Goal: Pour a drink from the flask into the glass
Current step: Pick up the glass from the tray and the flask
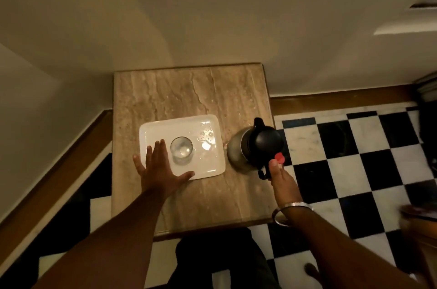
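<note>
While the flask [254, 147] stands upright at the table's [189, 203] three o'clock edge, its steel body looks heavy and slick, so I'd judge the black handle at its five o'clock side the place to grip. The right hand [281, 182] curls round that handle, thumb by the red button [280, 157]; how tightly, I cannot tell. The left hand [158, 168] lies flat and spread on the white tray [165, 128], just beside the fragile, seemingly empty glass [181, 149], not holding it.
</note>
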